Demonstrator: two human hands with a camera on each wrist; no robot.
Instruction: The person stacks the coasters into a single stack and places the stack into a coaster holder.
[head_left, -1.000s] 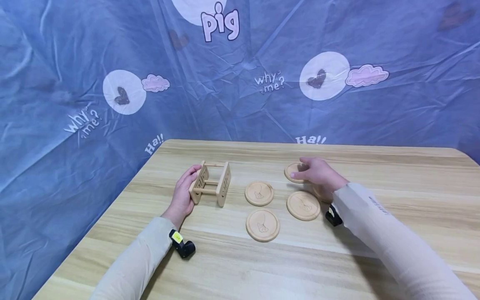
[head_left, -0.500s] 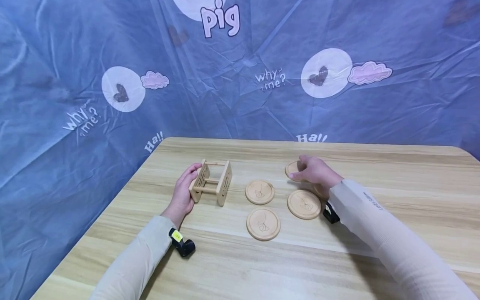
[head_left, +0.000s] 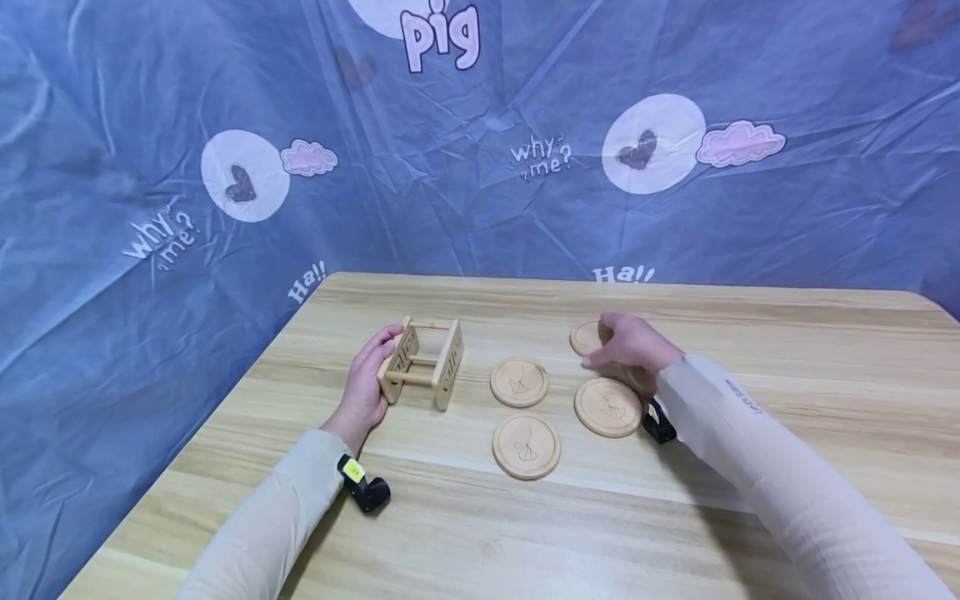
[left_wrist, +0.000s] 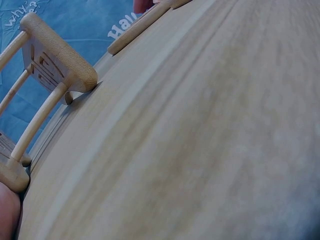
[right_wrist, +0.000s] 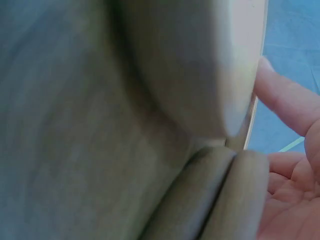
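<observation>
In the head view the hands are apart: the left hand [head_left: 365,387] grips the wooden rack [head_left: 448,367], at nine o'clock from the coasters. The right hand [head_left: 633,343] sits over the far coaster [head_left: 586,337], thumb and fingers spread; whether it pinches it I cannot tell. From the near-right coaster [head_left: 607,407], one partly covered coaster [head_left: 642,381] is at two o'clock, the left coaster [head_left: 519,383] between nine and ten, the nearest coaster [head_left: 527,447] at eight.

In the left wrist view the rack stands around ten o'clock on the table [left_wrist: 175,150], the hand touching it at eight.

In the right wrist view the thumb is at three o'clock, two rounded wooden edges [right_wrist: 212,195] at five.
</observation>
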